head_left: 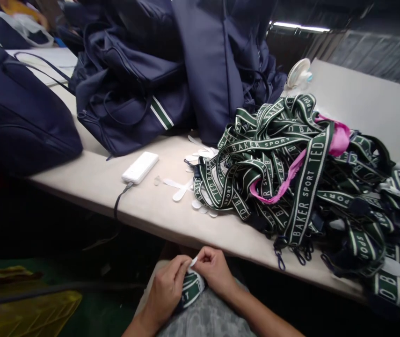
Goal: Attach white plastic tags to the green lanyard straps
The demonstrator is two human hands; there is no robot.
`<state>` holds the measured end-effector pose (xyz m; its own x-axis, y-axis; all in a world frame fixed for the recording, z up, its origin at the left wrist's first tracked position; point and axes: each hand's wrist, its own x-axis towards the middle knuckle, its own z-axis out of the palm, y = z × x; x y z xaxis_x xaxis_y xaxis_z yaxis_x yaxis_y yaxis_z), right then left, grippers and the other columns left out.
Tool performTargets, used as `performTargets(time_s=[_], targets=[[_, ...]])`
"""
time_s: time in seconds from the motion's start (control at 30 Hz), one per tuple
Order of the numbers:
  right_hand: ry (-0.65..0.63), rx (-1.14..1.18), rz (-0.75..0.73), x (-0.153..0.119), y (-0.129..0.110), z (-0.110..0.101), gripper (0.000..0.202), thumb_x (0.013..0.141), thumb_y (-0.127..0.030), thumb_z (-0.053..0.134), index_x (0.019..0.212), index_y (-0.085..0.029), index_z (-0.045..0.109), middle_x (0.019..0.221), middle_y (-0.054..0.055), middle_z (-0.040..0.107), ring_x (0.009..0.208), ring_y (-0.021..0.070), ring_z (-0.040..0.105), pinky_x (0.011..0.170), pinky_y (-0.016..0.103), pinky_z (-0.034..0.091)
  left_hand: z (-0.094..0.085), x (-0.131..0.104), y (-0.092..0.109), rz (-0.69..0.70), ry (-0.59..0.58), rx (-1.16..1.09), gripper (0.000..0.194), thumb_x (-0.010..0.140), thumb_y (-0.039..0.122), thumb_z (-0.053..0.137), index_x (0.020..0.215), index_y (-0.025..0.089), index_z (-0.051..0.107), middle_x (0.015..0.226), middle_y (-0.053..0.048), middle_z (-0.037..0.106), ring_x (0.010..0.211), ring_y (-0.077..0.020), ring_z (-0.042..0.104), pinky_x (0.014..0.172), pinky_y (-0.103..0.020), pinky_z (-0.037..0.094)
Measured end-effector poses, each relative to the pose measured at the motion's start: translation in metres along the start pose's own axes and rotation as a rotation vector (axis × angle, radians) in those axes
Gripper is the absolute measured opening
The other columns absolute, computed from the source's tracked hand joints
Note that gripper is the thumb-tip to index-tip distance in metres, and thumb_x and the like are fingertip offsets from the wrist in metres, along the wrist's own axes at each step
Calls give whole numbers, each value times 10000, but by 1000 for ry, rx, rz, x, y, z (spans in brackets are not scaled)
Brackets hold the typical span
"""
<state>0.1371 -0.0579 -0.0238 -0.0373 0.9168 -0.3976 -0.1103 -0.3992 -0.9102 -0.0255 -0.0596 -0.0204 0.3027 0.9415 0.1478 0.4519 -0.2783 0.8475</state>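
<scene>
Above my lap, my left hand [166,285] is closed with its fingertips pinched together at a folded green webbing strap [192,289] with white edging and lettering. My right hand [217,271] pinches a small white paper-like strip [193,262] at the strap's upper end. The two sets of fingertips almost meet there, and they partly hide the strip. On the table edge ahead, loose white strips [182,189] with rounded ends lie scattered. To the right is a large heap of similar green straps [266,154] with dark metal clips [280,260] hanging over the edge.
A white power bank [141,167] with a black cable [116,206] rests on the beige table [90,180]. Navy bags [133,93] stand behind it, another navy bag [20,107] at left. Pink ribbon [286,182] winds through the heap. A yellow sack [24,304] is on the floor.
</scene>
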Motion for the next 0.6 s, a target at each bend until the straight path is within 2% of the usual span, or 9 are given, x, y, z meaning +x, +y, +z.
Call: performTargets(time_s=[0.1,0.2,0.3,0.37,0.47,0.53,0.6], targets=[[23,-128,-95,-4,-1,-1,324,701,-400,765,618,-160,564,541,-50,481,526,85,341,503,227,251,-2,8,-4,-279,-86,-198,212,911,375,571,999,207,666,710,5,651,664,-162,616,657,-244,459],[7,-217,-154,-3,1,-2,327,717,-412,764,606,-153,599,540,-37,497,538,95,370,510,232,262,-6,20,-5,-389,-244,-374,227,823,402,628,781,184,678,692,-8,624,673,-169,570,647,-253,437],[-8,-278,-208,-1,5,-2,257,727,-359,729,608,-160,620,559,-21,526,544,109,414,505,231,287,-9,30,-5,-453,-278,-455,263,715,393,678,593,176,592,571,18,523,581,-144,464,594,-254,387],[24,-345,-242,0,8,-3,171,725,-301,699,652,-167,623,607,-18,542,531,103,417,495,227,292,-9,32,-6,-468,-266,-458,281,697,394,685,567,179,559,552,28,483,571,-138,431,589,-253,374],[88,-438,-277,-2,12,-4,123,737,-274,675,708,-176,606,657,-13,546,528,99,420,503,229,308,-4,26,-8,-430,-202,-377,297,788,426,628,626,184,573,614,16,506,621,-152,467,613,-251,392],[63,-453,-238,-6,12,-5,217,758,-344,680,655,-180,583,590,-14,519,520,106,417,500,236,304,0,19,-10,-375,-143,-284,329,866,456,553,669,193,580,651,2,532,657,-168,512,633,-250,413],[-12,-386,-142,-8,10,-4,395,779,-513,657,587,-185,550,505,-19,465,478,106,386,475,244,281,4,12,-10,-312,-98,-177,348,913,466,496,698,207,586,661,-9,558,662,-178,546,638,-250,426]])
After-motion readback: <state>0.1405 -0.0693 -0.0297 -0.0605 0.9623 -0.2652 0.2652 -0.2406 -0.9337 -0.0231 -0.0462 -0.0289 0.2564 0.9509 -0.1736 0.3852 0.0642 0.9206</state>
